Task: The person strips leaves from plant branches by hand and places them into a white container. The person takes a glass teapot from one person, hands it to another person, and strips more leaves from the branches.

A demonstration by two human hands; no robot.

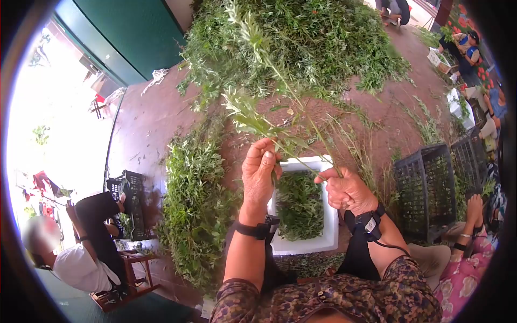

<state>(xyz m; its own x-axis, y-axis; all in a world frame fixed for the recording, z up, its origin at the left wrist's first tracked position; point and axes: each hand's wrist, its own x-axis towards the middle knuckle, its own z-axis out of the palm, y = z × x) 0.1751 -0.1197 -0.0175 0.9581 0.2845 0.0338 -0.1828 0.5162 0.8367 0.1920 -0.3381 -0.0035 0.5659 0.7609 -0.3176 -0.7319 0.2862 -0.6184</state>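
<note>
The long, leafy green stalk (256, 40) slants forward-left from the right hand (347, 189), which pinches its base; the left hand (258, 168) pinches leaves (249, 119).

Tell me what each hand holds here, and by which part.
The right hand grips leafy stalks by their thin lower stems. The left hand pinches greenery farther up; exactly which leaf or stem can't be told.

The reddish floor (152, 116) bears a big green heap (301, 43) at its far edge and a smaller pile (194, 199) left of centre. Between the person's knees stands a white bin (307, 245); black crates (425, 188) stand toward the right edge, loose stems (358, 142) nearby.
</note>
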